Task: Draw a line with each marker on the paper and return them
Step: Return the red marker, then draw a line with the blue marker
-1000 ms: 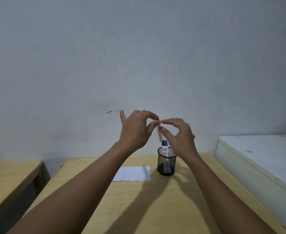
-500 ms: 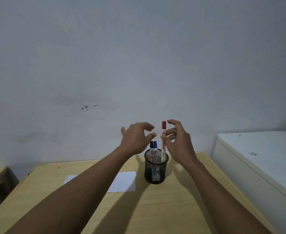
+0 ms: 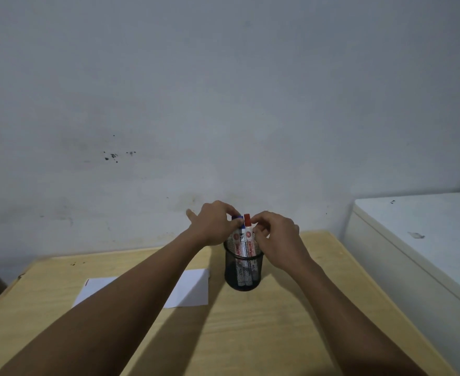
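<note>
Against grey wall [image 3: 223, 90], wooden table [image 3: 250, 335], white paper [image 3: 193, 291], mesh cup [image 3: 243, 272]

A big pale grey wall [image 3: 223, 90] fills most of the view; it has a few small dark spots [image 3: 113, 156] on the left side and some faint smudges lower down. Under it stands a light wooden bench [image 3: 250, 335] with its far edge against the wall; soft shadows lie across the wood. To the right, just beside the bench, is a white cabinet [image 3: 418, 240] with a flat top that has a few little marks.
</note>
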Motion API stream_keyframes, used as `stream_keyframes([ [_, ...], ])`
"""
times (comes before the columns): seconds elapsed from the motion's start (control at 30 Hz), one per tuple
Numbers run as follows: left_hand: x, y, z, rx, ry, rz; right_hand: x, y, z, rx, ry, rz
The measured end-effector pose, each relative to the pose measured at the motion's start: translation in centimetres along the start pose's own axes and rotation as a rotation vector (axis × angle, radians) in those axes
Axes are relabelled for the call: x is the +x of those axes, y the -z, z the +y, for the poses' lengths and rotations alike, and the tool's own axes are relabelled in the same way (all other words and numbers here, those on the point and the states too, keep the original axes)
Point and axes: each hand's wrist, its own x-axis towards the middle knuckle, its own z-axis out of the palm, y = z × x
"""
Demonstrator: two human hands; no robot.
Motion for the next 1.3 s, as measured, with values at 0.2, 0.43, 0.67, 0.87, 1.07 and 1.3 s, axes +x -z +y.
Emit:
stream_keyframes([
  [0.2, 0.1, 0.7, 0.9, -0.169, -0.013, 0.042, -0.2, 0.3, -0.1, 0.051, -0.03, 0.05],
  [0.43, -0.5, 4.4, 2.5, -0.24, -0.099, 0.19, -0.2, 1.8, -1.6, 0.259, -0.023, 0.166],
  [0.67, -3.5, 10.5, 3.7, -0.676, -0.095, 0.318, -1.4, 4.6, -5.7, 0.623, -0.07, -0.02],
  [0.87, -8.0, 13.9, 0.8, -0.664, -0.187, 0.188, -2.3, 5.7, -10.1, 1.37, -0.212, 0.019],
  [1.07, -11.6, 15.9, -1.6, -0.2, -0.261, 0.305, -3.6, 3.9, -15.6, 1.081, -0.089, -0.048],
  [1.3, -15.0, 19.0, -5.4, 0.101, -0.337, 0.332, -4.6, 0.9, -19.9, 1.039, -0.036, -0.148],
])
